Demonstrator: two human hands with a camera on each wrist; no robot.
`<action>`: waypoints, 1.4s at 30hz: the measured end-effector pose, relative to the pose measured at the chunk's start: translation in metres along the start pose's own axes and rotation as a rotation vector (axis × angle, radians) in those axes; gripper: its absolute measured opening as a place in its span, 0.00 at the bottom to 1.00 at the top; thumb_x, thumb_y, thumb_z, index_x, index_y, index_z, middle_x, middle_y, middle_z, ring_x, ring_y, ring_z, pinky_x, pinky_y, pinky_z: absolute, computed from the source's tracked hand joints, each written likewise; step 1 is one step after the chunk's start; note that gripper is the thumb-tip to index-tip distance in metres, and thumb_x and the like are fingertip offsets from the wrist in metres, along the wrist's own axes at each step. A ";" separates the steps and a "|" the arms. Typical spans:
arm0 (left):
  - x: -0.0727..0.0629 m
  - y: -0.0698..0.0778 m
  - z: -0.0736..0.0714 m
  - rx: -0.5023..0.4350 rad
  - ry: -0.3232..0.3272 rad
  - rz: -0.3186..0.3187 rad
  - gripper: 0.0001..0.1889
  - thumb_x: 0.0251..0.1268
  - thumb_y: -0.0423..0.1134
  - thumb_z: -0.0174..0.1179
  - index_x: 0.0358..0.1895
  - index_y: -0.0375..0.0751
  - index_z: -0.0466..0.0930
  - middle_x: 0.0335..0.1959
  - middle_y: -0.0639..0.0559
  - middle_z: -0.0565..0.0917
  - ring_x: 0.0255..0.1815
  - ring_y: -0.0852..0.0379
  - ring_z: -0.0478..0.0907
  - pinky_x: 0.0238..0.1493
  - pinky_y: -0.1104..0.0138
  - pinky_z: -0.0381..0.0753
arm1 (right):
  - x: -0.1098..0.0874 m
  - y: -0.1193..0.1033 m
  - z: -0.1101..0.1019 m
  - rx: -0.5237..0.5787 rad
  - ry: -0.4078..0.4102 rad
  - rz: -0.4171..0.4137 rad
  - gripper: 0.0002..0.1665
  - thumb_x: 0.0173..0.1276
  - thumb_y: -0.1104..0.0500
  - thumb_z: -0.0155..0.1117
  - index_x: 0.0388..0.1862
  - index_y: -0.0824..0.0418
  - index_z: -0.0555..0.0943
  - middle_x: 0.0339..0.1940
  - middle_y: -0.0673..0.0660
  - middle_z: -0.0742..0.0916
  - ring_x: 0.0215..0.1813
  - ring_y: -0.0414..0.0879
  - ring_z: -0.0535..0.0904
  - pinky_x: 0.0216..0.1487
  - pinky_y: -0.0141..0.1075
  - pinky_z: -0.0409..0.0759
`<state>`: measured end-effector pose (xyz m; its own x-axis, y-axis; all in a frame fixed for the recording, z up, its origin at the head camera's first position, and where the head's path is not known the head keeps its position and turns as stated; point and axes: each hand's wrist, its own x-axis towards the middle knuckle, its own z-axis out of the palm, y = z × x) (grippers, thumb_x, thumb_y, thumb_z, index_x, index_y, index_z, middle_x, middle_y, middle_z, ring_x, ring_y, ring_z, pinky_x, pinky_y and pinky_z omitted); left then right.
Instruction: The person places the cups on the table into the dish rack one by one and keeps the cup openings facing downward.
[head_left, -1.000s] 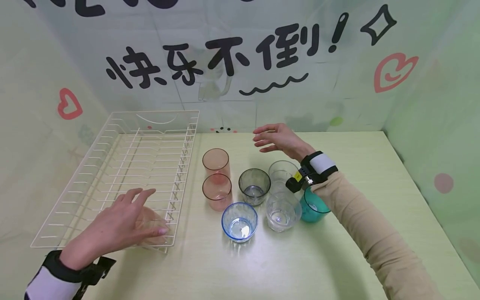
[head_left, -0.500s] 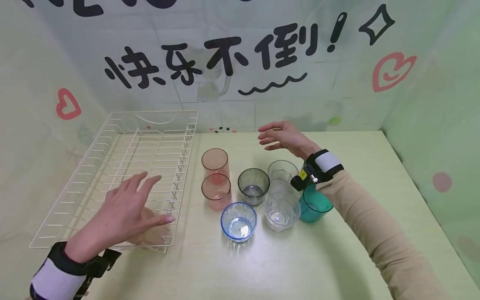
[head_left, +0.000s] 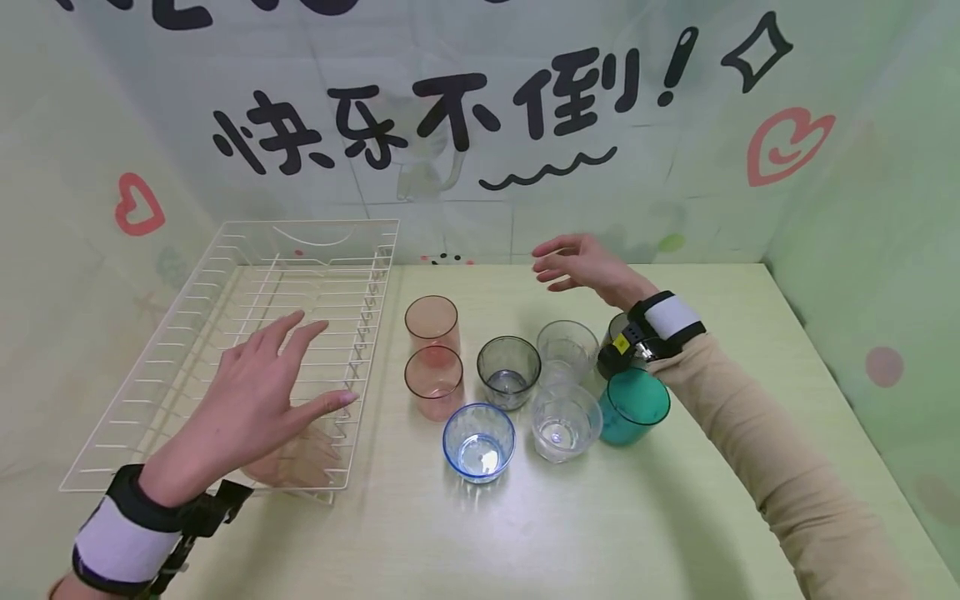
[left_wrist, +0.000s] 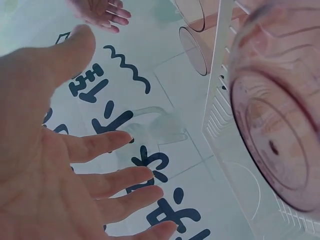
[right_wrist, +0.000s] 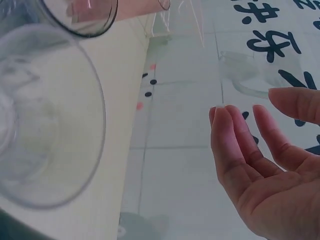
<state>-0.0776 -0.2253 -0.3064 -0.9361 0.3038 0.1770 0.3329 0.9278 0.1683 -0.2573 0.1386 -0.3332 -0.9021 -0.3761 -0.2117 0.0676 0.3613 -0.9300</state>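
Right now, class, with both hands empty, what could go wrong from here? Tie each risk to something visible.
The right wrist strap is near the teal glass; lowering that arm might knock it.

The left hand is close to the pink glass in the rack; a careless sweep could tip it.

The front clear glass and rear clear glass stand close together, perhaps touching, so lifting one may jar the other.

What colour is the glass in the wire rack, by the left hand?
Translucent pink; the glass shows best in the left wrist view.
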 end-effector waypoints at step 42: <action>0.054 0.045 -0.012 -0.158 0.060 0.085 0.34 0.63 0.50 0.61 0.65 0.31 0.64 0.67 0.31 0.64 0.68 0.35 0.60 0.60 0.37 0.60 | -0.039 0.054 -0.077 -0.419 -0.170 0.000 0.24 0.70 0.58 0.56 0.60 0.71 0.71 0.58 0.69 0.79 0.59 0.59 0.75 0.55 0.48 0.76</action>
<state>-0.1112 -0.1696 -0.2774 -0.8972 0.3617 0.2534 0.4283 0.8526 0.2994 -0.2514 0.2389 -0.3519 -0.8166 -0.4984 -0.2910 -0.1422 0.6624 -0.7355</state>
